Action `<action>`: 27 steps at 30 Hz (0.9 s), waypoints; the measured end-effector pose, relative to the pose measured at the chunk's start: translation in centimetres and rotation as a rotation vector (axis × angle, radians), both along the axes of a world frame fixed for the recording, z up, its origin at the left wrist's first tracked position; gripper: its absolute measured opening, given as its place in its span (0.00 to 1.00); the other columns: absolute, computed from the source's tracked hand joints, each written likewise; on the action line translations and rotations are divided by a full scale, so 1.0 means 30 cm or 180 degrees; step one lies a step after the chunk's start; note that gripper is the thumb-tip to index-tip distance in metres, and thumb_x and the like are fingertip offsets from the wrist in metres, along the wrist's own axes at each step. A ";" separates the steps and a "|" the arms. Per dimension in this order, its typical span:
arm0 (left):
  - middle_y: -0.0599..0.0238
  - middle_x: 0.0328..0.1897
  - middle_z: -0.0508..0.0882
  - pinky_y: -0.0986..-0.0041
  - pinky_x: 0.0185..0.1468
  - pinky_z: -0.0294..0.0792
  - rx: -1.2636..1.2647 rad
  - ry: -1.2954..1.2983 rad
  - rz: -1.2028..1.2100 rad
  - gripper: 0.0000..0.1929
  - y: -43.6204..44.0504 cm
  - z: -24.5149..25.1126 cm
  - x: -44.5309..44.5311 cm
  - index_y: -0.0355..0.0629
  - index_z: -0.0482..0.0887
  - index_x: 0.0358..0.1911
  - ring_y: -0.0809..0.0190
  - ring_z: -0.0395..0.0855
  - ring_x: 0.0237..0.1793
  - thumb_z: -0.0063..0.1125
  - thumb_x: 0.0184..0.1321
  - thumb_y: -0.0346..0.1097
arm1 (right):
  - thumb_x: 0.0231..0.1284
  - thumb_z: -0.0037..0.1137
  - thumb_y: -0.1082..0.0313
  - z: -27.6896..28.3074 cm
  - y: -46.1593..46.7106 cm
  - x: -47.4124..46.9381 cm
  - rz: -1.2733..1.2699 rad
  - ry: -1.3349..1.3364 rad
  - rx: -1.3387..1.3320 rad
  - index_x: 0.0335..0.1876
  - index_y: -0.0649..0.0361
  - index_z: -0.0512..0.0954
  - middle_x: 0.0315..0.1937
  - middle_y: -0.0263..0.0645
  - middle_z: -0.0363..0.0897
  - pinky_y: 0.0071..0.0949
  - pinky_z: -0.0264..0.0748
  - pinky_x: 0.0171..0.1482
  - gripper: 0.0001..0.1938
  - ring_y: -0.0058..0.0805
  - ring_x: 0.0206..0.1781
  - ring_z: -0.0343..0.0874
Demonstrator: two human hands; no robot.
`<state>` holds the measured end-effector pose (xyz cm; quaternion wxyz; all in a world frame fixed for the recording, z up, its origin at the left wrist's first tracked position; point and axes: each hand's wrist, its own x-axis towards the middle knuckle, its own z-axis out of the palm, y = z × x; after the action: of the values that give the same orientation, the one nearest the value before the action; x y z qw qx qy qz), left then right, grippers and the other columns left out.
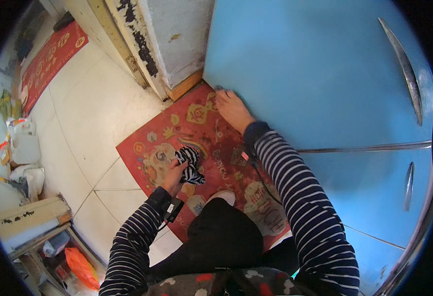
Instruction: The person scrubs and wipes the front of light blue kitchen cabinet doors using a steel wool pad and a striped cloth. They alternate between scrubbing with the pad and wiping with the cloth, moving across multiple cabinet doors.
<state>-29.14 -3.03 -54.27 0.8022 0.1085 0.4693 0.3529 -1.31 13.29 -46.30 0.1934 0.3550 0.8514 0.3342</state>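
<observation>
A bunched black-and-white striped cloth (189,162) is gripped in my left hand (174,177), above a red printed floor mat (144,144). My right hand (235,109) reaches forward to the left edge of a blue refrigerator door (294,74). Its fingers lie against or very near the door; a dark patch shows at the fingertips, and whether it is a thing held or a shadow I cannot tell. A small black device with a cable (174,210) hangs at my left wrist. Another cable (264,181) runs beside my right sleeve.
The refrigerator has curved metal handles (405,70) on the right. A peeling door frame (142,48) and a grey wall (181,33) stand ahead. To the left, plastic jugs (25,146) sit on white floor tiles. An orange bag (80,268) lies on a low shelf (40,264).
</observation>
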 end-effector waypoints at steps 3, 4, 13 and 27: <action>0.63 0.55 0.86 0.65 0.50 0.83 -0.0014 -0.0047 -0.0075 0.16 0.086 0.052 0.047 0.44 0.78 0.64 0.60 0.88 0.50 0.49 0.77 0.29 | 0.68 0.55 0.64 0.005 0.058 -0.078 -0.0401 -0.0077 -0.0331 0.56 0.54 0.86 0.57 0.35 0.82 0.39 0.62 0.69 0.16 0.38 0.68 0.69; 0.62 0.57 0.85 0.64 0.50 0.82 0.0058 -0.0052 -0.0023 0.18 0.128 0.065 0.069 0.44 0.77 0.67 0.60 0.87 0.51 0.50 0.77 0.28 | 0.66 0.56 0.65 0.000 0.052 -0.085 -0.0555 -0.0105 -0.0630 0.56 0.55 0.85 0.56 0.36 0.82 0.38 0.62 0.68 0.16 0.38 0.67 0.69; 0.53 0.70 0.76 0.65 0.59 0.74 0.1405 0.0830 0.0467 0.29 0.729 0.062 0.368 0.37 0.65 0.75 0.54 0.79 0.60 0.57 0.73 0.32 | 0.60 0.59 0.75 0.067 -0.719 0.265 -0.1410 0.2331 -0.1450 0.64 0.57 0.81 0.64 0.42 0.81 0.43 0.67 0.67 0.24 0.42 0.63 0.70; 0.46 0.55 0.85 0.45 0.48 0.73 0.5604 0.4107 -0.4050 0.27 0.149 -0.327 1.000 0.33 0.81 0.60 0.44 0.83 0.40 0.63 0.66 0.49 | 0.52 0.58 0.84 0.367 -1.649 0.224 -0.3594 0.4154 -0.0111 0.56 0.56 0.84 0.55 0.45 0.87 0.45 0.77 0.61 0.24 0.53 0.56 0.79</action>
<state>0.85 1.43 -64.08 0.1117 0.9626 0.2460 -0.0194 5.42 -36.19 -35.27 -0.1918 0.8430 0.4934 -0.0959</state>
